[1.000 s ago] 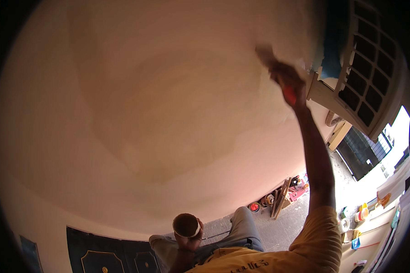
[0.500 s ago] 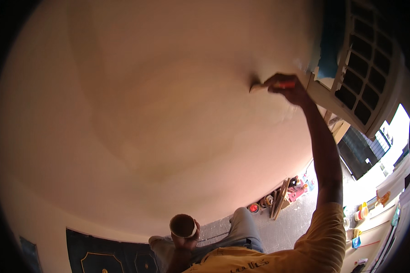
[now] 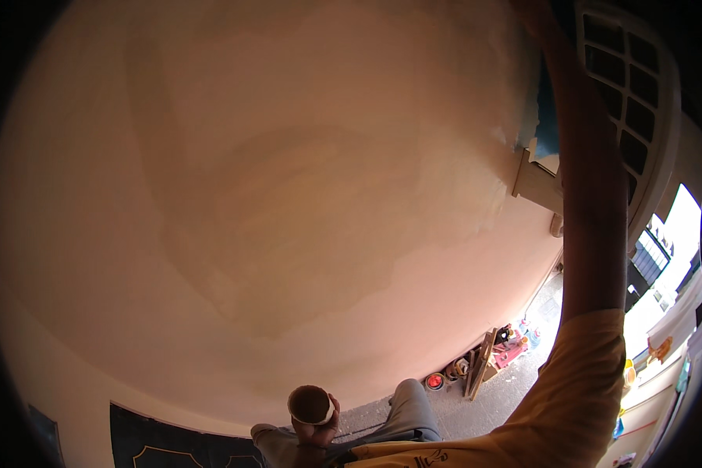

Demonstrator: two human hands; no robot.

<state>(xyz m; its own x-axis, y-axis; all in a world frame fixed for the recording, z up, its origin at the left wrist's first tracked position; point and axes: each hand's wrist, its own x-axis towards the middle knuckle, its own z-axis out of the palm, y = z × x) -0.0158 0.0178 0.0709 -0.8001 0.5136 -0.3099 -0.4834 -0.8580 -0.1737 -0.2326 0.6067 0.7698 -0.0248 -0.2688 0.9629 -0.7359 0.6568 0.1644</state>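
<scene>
My left hand [image 3: 324,431] is wrapped round a small pale cup-like container [image 3: 310,404], held low in front of my body. From above I look into its open mouth; the inside is dark, so I cannot make out the contents. My right arm stretches far up along the right side. At the dark upper edge my right hand [image 3: 529,11] is only partly in view, its fingers hidden, and no paintbrush shows there now. Before me spreads a large pinkish wall [image 3: 327,234] with darker, damp-looking patches across its middle.
A white-framed panel with dark panes [image 3: 628,86] stands at the upper right, beside a blue-green strip [image 3: 548,117]. Along the wall's foot lie wooden boards [image 3: 481,365], a pot with red in it [image 3: 434,381] and assorted clutter. Dark gold-trimmed cabinet doors [image 3: 164,441] are lower left.
My right hand, earlier closed on a paintbrush against the wall, has risen to the upper edge, and the brush has left view. My left hand with the container has dropped slightly.
</scene>
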